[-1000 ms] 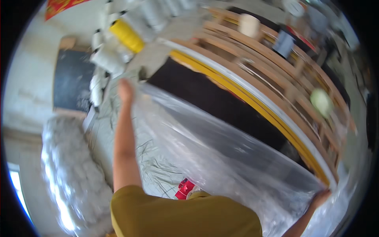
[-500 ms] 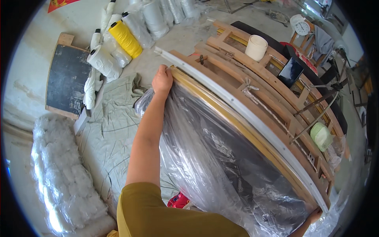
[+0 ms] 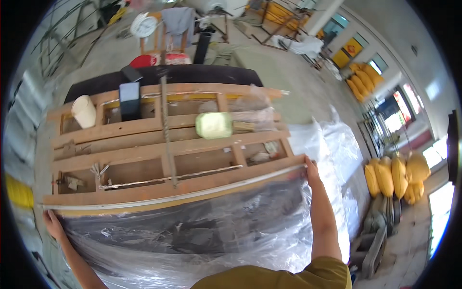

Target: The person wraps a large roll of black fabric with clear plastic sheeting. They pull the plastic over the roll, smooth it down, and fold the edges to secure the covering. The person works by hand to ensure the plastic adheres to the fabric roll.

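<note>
The left hand (image 3: 54, 225) is curled at the left end of a pale metal strip (image 3: 178, 195), apparently on a corner of the clear film (image 3: 192, 245); the right hand (image 3: 312, 172) is closed at the far corner, seemingly gripping the film too. Between them the film lies wrinkled over a dark sheet (image 3: 207, 226), its upper edge running along the yellow band (image 3: 159, 206) just below the strip — so the spreading across looks largely done. What seems left is the smoothing: creases run all over, and nothing visible fastens the edge. Loose film (image 3: 332, 144) lies in a heap beyond the right hand. Past the strip is a slatted wooden frame (image 3: 115, 156) — on it a cream cylinder (image 3: 83, 111), a dark phone-like slab (image 3: 130, 103) and a pale green container (image 3: 213, 125)
</note>
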A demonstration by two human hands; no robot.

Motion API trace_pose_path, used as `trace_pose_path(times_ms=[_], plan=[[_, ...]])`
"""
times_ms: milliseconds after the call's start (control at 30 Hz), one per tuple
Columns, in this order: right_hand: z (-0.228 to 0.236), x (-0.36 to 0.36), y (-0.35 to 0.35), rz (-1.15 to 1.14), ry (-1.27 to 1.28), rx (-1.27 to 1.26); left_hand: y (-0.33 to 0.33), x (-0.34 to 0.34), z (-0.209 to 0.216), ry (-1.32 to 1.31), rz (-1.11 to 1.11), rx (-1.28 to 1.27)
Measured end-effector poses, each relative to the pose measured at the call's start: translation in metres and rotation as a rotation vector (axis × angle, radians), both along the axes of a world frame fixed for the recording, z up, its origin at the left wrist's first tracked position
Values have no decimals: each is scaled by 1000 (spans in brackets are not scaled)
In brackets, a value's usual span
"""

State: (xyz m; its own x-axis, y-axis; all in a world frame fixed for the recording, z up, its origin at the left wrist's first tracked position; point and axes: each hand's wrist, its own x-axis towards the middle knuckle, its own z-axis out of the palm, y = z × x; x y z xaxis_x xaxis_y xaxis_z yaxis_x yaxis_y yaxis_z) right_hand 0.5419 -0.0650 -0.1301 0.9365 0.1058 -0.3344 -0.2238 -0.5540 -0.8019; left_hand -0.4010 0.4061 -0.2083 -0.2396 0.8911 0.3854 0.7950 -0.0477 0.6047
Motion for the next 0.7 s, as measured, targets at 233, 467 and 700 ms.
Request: trace_pose_path(times_ms=[233,467,700], plan=[[8,-87,-77,279,-867,-235,-26,21,18,-895,317,377],[7,-105,-90,288,-935,-359,-219,241,134,366,-560,169],[37,-241,-67,413,610,496,-294,197,78,789,-199,-176]])
